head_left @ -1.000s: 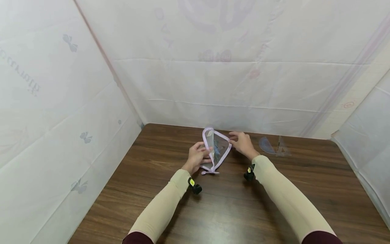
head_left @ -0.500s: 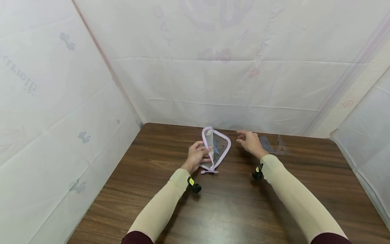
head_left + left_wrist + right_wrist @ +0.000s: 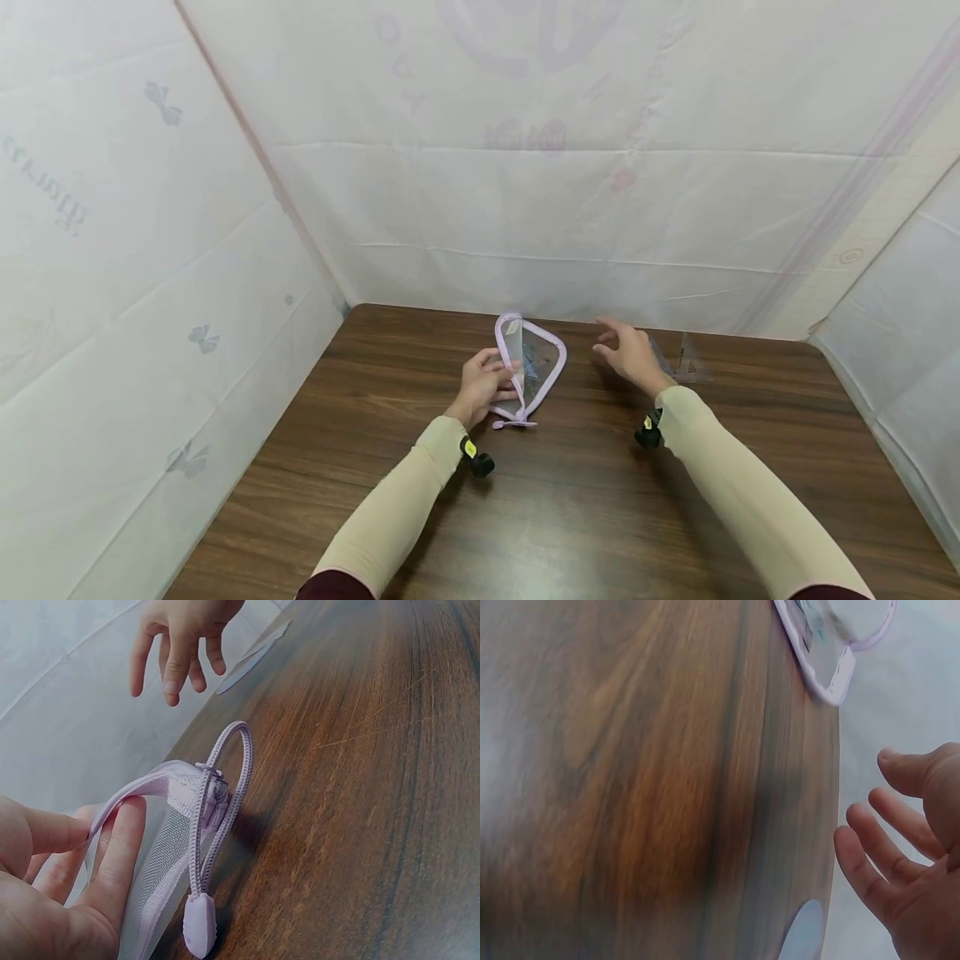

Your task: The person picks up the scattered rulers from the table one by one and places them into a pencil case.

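Note:
A mesh zip pouch [image 3: 561,357] with lilac edging lies at the back middle of the table, its mouth spread apart. My left hand [image 3: 480,386] pinches the pouch's left edge, with fingers inside the opening. Something blue and clear [image 3: 530,364] shows through the mesh. The zip pull, a lilac cord loop [image 3: 244,761] with a plastic end, hangs toward me in the left wrist view. To the right of the pouch, my right hand [image 3: 632,357] is over the table with spread fingers, holding nothing. It partly hides a clear bluish protractor [image 3: 804,930].
A clear set square [image 3: 691,367] lies beside the protractor near the table's back edge. The brown wooden table [image 3: 570,517] meets pale printed sheeting [image 3: 465,208] behind, with more sheeting on the left and right.
My right hand has left the pouch's right edge and moved right, toward the protractor, with its fingers spreading. My left hand keeps its hold on the pouch.

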{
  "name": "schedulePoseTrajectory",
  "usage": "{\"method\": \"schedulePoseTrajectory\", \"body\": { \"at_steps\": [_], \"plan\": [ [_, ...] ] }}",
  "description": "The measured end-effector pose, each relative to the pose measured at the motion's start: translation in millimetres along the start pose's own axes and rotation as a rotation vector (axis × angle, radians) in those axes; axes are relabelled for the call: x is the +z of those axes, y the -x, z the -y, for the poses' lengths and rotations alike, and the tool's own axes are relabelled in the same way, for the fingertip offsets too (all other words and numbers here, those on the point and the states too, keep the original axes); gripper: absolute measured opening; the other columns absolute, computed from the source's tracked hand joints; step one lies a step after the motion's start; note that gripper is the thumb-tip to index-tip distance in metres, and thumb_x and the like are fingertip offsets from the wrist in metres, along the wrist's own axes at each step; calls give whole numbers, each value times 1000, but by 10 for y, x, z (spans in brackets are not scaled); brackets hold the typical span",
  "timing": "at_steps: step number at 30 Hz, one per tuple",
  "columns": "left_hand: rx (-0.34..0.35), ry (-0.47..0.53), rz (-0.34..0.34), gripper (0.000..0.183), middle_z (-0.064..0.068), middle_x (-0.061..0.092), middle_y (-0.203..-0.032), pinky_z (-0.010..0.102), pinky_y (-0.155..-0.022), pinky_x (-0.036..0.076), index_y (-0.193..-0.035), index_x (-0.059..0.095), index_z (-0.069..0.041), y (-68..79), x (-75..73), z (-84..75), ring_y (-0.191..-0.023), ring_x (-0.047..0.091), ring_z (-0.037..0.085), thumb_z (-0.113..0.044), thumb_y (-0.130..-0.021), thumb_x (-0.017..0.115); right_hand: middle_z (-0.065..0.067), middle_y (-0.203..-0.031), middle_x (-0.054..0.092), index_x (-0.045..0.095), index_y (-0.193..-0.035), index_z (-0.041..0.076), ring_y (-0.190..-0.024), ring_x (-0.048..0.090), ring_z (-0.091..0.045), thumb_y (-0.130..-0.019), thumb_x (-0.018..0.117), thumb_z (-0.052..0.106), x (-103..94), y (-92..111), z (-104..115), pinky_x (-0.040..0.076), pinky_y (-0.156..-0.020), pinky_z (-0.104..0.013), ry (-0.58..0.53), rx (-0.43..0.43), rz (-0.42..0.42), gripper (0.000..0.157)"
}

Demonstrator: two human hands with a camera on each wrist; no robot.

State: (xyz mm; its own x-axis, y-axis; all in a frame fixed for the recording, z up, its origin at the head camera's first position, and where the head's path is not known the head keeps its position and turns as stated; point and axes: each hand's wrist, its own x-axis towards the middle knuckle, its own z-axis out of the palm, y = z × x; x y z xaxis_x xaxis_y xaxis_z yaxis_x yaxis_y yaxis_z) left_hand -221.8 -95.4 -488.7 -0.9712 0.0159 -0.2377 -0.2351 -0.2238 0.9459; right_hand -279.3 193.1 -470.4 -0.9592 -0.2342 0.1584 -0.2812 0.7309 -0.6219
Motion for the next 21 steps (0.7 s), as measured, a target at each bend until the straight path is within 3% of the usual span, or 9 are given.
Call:
{"method": "schedulePoseTrajectory", "body": {
  "at_steps": [4, 8, 15, 21],
  "plan": [
    [0, 1, -1, 41, 15, 74, -114, 36, -64, 65, -133, 56, 0, 6, -10, -2, -70, 68, 18, 10, -94, 65, -19, -119, 72, 47, -151, 5, -54, 51, -13, -97, 73, 13, -36, 26, -32, 49, -59, -34, 2, 16, -12, 61],
    [4, -3, -4, 41, 15, 74, -114, 36, -64, 65, -133, 56, 1, 4, -17, -7, -71, 69, 18, 10, -95, 65, -20, -118, 72, 45, -152, 5, -47, 45, -15, -97, 73, 12, -63, 44, -82, 46, -54, -34, -3, 5, -26, 63],
    [-9, -8, -13, 42, 18, 73, -119, 36, -64, 65, -135, 54, 1, 24, -38, -18, -72, 70, 20, 10, -95, 64, -21, -120, 70, 43, -154, 5, -60, 54, -21, -97, 74, 12, -77, 85, -131, 49, -63, -40, 17, 0, -22, 65],
    [-3, -12, -22, 44, 19, 72, -120, 37, -65, 66, -137, 54, -1, 26, -37, -19, -74, 72, 20, 9, -95, 66, -23, -124, 68, 41, -155, 6, -64, 56, -24, -98, 72, 14, -99, 83, -146, 44, -56, -35, 11, 22, -8, 66]
  ]
}}
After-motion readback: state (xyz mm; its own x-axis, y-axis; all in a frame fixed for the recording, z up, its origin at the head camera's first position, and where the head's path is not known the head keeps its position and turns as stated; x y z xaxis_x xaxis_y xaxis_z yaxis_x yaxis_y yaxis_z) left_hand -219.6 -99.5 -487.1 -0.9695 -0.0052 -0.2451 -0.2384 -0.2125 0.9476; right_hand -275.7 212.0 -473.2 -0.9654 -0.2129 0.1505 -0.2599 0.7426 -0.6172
